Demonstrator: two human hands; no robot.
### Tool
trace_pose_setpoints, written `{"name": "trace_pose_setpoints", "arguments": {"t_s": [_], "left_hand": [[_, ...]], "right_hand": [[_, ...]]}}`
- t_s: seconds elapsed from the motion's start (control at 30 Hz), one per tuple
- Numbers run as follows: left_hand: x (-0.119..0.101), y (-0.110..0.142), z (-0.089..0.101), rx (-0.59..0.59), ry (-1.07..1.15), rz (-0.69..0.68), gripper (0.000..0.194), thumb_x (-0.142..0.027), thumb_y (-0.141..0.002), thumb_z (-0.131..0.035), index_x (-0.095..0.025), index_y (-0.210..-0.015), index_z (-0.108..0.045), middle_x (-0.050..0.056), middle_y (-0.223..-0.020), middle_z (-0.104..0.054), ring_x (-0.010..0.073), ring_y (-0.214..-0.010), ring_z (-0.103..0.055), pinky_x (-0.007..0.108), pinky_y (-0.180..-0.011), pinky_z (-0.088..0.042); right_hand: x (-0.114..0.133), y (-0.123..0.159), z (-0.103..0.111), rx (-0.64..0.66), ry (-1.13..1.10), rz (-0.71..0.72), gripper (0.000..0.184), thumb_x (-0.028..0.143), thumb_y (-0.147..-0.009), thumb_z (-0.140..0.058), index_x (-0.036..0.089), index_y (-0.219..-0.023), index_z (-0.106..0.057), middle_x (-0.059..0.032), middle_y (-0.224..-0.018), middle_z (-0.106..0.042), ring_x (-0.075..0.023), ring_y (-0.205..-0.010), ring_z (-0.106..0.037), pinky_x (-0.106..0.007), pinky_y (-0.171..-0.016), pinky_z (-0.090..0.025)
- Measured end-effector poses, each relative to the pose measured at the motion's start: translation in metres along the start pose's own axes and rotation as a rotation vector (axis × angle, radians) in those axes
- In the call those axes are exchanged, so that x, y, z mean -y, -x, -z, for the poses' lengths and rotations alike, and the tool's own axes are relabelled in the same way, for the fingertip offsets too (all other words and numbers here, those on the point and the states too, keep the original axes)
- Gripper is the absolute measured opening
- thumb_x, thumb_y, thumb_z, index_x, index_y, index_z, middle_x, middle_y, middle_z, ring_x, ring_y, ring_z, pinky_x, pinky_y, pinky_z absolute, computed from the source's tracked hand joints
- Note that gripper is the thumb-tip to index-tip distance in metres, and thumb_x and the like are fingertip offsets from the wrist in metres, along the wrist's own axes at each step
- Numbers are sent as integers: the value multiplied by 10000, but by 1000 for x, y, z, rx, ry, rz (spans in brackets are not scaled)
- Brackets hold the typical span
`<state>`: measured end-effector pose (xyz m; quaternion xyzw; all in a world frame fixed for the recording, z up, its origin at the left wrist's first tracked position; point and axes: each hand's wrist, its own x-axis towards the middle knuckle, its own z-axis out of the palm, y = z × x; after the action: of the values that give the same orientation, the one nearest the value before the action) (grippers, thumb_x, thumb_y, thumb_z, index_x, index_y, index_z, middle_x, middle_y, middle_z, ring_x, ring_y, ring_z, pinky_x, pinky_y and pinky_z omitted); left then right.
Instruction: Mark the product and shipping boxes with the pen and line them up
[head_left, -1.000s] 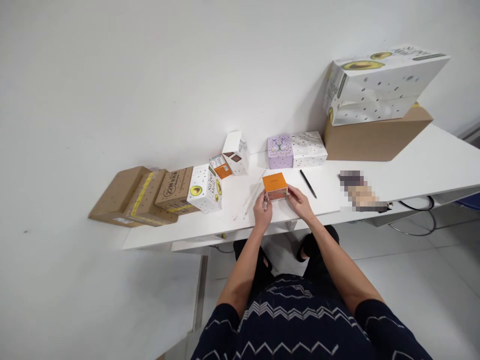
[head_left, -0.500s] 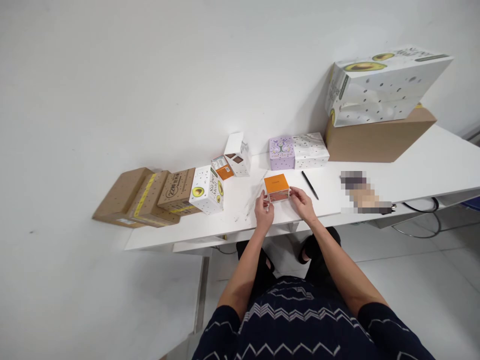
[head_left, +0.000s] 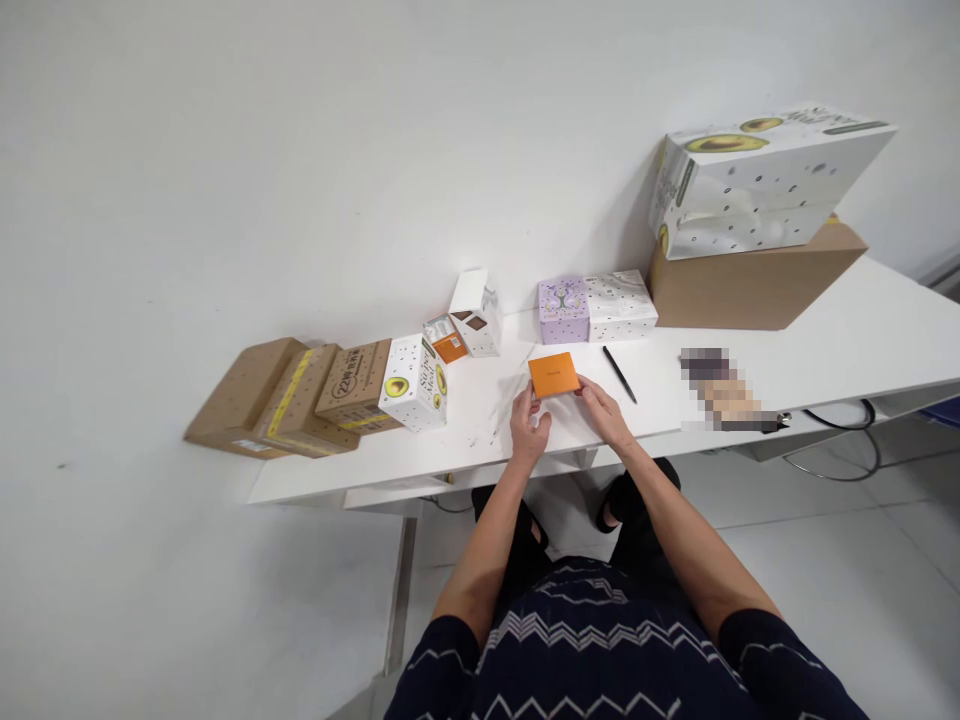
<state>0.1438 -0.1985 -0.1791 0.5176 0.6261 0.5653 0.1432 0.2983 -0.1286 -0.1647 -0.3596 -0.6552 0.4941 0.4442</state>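
A small orange box (head_left: pixel 555 375) is tipped so that its orange face with small dark print turns up toward me, near the front of the white table (head_left: pixel 480 430). At its lower left corner are the fingers of my left hand (head_left: pixel 529 428), partly tucked behind the box. My right hand (head_left: pixel 603 412) grips the right edge, its fingertips partly out of sight. The two hands hold the box between them. To the right of the box lies a black pen (head_left: pixel 619 374).
Along the wall at left stand brown cartons (head_left: pixel 247 395) and a white avocado box (head_left: pixel 414 385). Behind are an orange-and-white box (head_left: pixel 448 340), a white box (head_left: pixel 477 312), a lilac box (head_left: pixel 564 312) and a white speckled box (head_left: pixel 621 305). A large avocado box (head_left: pixel 765 190) sits on a brown carton (head_left: pixel 750 285).
The orange box has tipped, so its front side no longer shows and its orange face is turned toward me. My hands stay at its two sides with small finger shifts.
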Motion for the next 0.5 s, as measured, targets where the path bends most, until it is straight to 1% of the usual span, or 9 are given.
{"name": "trace_pose_setpoints", "arguments": {"t_s": [0.1, 0.17, 0.3, 0.37, 0.5], "left_hand": [[1, 1, 0, -1, 10, 23, 643, -149, -737, -516, -248, -1369, -448, 79, -1234, -581, 184, -991, -611, 362, -888, -527], [2, 2, 0, -10, 20, 44, 598, -148, -741, -512, -236, -1332, -497, 70, -1249, -602, 196, -1035, -610, 376, -916, -519], [5, 3, 1, -48, 30, 90, 515, -142, -741, -507, -219, -1245, -584, 57, -1224, -637, 217, -1096, -606, 404, -945, -512], [7, 4, 2, -71, 25, 71, 475, -136, -744, -496, -215, -1195, -620, 58, -1202, -650, 220, -1125, -595, 415, -966, -502], [9, 5, 2, -108, 33, -30, 368, -146, -751, -490, -188, -1059, -688, 87, -1165, -662, 222, -1150, -587, 429, -1001, -482]], "right_hand": [[-2, 0, 0, -12, -57, -47, 501, 567, -878, -437, 245, -1223, -606, -52, -1267, -607, -236, -1156, -557, -424, -1043, -395], [-4, 0, 0, -31, -61, -52, 484, 567, -877, -442, 242, -1191, -617, -45, -1253, -618, -234, -1182, -543, -418, -1061, -378], [-4, -1, 1, -54, -32, -26, 469, 573, -885, -414, 228, -1110, -638, -51, -1183, -647, -228, -1134, -564, -392, -1025, -408], [-2, -1, 1, -61, -13, -13, 466, 573, -892, -394, 224, -1067, -649, -54, -1139, -660, -227, -1099, -574, -382, -995, -425], [4, 1, 1, -89, -23, -18, 458, 560, -897, -395, 214, -1041, -658, -60, -1116, -665, -228, -1080, -578, -378, -978, -427]]}}
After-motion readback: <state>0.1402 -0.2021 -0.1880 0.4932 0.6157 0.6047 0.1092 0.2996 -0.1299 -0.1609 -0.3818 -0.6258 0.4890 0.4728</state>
